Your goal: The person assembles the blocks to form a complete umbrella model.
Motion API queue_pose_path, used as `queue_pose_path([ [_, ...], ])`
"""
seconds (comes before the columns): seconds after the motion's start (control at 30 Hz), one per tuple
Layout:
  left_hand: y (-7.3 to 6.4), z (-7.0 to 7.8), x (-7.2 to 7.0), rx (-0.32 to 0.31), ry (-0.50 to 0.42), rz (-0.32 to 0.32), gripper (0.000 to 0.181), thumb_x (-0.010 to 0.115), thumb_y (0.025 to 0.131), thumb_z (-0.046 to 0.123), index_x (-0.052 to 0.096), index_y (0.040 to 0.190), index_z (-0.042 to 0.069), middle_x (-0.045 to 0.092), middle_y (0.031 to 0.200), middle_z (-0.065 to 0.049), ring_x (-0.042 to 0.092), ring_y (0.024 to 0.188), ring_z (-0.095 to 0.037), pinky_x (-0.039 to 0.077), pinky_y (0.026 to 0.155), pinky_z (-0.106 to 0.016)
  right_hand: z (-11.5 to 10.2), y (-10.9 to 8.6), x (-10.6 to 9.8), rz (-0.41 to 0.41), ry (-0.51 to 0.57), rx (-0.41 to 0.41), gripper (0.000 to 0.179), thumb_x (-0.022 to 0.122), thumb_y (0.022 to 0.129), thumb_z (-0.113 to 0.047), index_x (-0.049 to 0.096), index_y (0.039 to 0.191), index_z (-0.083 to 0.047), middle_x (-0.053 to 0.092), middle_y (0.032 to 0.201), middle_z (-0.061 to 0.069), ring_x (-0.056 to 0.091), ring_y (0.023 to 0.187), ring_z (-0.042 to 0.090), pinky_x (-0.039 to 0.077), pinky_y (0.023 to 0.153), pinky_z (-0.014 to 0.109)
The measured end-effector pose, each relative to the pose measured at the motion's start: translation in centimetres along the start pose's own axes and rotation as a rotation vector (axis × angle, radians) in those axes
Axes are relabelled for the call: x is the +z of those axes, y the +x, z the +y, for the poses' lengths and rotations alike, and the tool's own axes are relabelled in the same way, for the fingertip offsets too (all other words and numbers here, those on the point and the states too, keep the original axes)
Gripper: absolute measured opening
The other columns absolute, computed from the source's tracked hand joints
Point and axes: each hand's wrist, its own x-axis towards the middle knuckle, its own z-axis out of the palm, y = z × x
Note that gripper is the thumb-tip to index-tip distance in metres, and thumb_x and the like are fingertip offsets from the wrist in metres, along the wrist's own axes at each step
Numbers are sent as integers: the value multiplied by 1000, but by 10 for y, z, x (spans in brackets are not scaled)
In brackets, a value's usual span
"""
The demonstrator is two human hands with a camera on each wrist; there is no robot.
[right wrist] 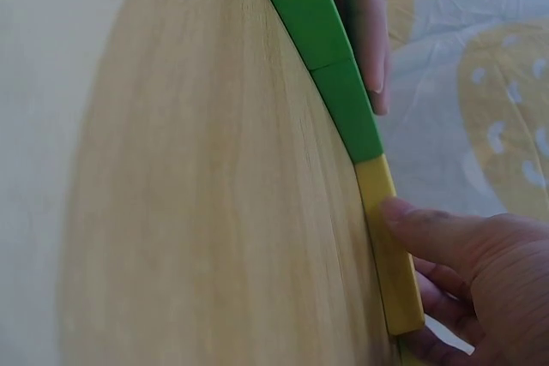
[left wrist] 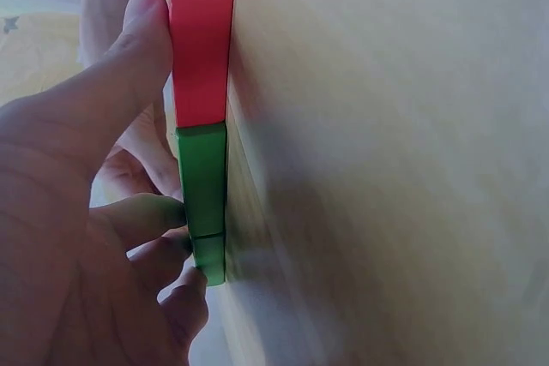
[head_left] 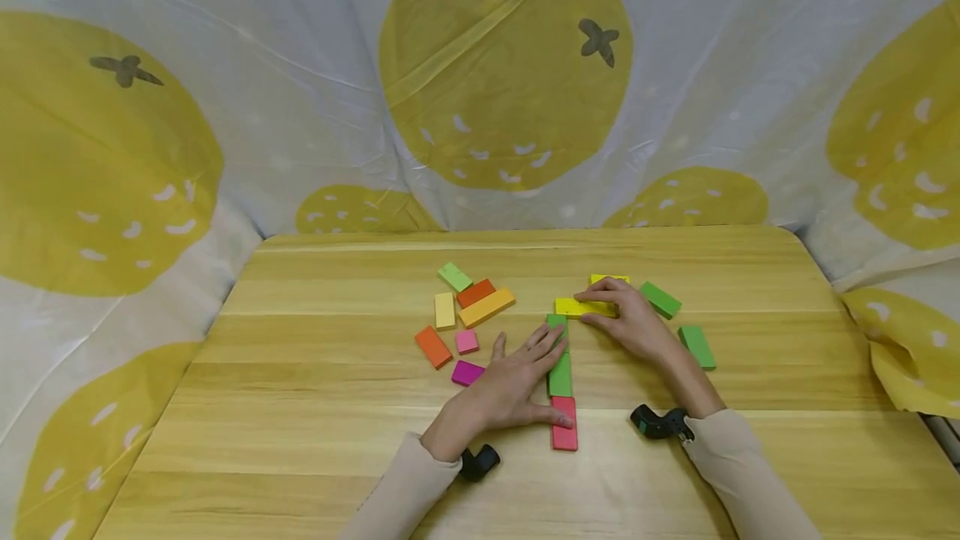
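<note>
Only the head view takes in the loose blocks [head_left: 433, 347] to either side on the table [head_left: 300, 407], the left hand [head_left: 510, 386] spread wide over a red block [head_left: 565, 436] and two green blocks [head_left: 560, 377] set end to end, and the right hand [head_left: 637, 323] pinching a yellow block [head_left: 581, 307] crosswise at their far end. The left wrist view adds their side faces, the thumb touching the red block and fingertips the green blocks. The right wrist view shows the right thumb against the yellow block, whose end meets the green, the other fingers partly hidden behind.
</note>
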Motion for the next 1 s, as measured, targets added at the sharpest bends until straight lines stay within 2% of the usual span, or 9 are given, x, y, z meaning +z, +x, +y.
queue_pose_path([
  [0.5,0,1,-1,-5,-13,-8,106,69,88,66,20,167,15,5,176,3,5,164,-19,11,122,-76,1,0,-1,-1,5,13,31,76,94,-12,75,125,-8,67,122,16,60,121,38,48,105,58],
  [0.7,-1,-1,0,-1,-31,-11,102,65,92,67,19,167,16,5,176,3,4,164,-19,10,123,-76,-4,-3,-1,10,-12,-39,36,78,94,-17,73,128,-7,64,130,15,57,125,37,45,107,60],
  [0.83,-1,-2,-1,3,-75,-15,93,57,98,64,17,167,16,3,176,3,2,164,-19,8,123,-75,-13,-8,-2,-40,-7,-77,44,78,94,-23,69,135,-9,58,143,14,50,136,38,40,112,64],
  [1.0,-3,-8,-6,8,-127,17,77,53,106,49,24,165,12,5,176,0,6,164,-24,15,124,-72,-26,-17,-3,-133,-71,-135,58,77,94,-32,60,146,-14,46,159,17,40,147,45,33,115,71],
])
